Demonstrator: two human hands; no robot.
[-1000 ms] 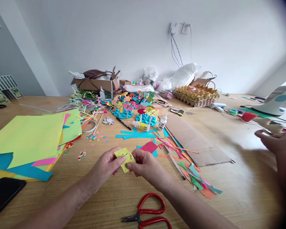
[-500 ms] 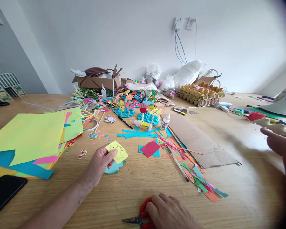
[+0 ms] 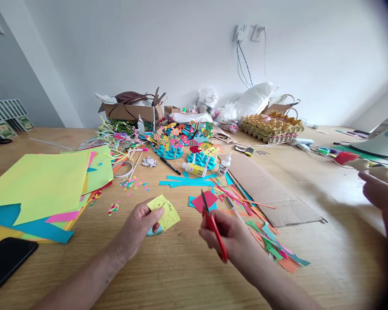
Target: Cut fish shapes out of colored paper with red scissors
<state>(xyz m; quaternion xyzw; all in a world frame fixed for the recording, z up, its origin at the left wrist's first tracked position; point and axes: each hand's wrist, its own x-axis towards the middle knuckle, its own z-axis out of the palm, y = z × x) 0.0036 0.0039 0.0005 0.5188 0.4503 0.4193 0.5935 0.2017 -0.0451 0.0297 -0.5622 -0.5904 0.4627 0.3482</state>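
Observation:
Between thumb and fingers, my left hand [image 3: 145,224] pinches a yellow paper piece [image 3: 170,217] with a fish-like outline drawn on it. Part of a light blue paper shape [image 3: 154,230] shows beneath that hand. My right hand [image 3: 228,237] is closed on red-handled scissors [image 3: 216,232], whose blades point up and away. The blade tips overlap a red paper piece [image 3: 198,201] in the view; whether they touch it I cannot tell. Blue paper lies under the red piece, and a pen [image 3: 236,209] is partly hidden behind my right hand.
Colored sheets [image 3: 42,181] and a black phone [image 3: 11,262] lie left. Paper fish models [image 3: 170,148], glue bottles [image 3: 224,165] and strips are in the middle. Cardboard [image 3: 265,189] and paper scraps [image 3: 271,245] lie right. Another person's hand [image 3: 375,189] is at the right edge.
My right hand has lifted the scissors off the table and moved up and forward, with the blades now pointing away. My left hand has shifted slightly right with the yellow paper.

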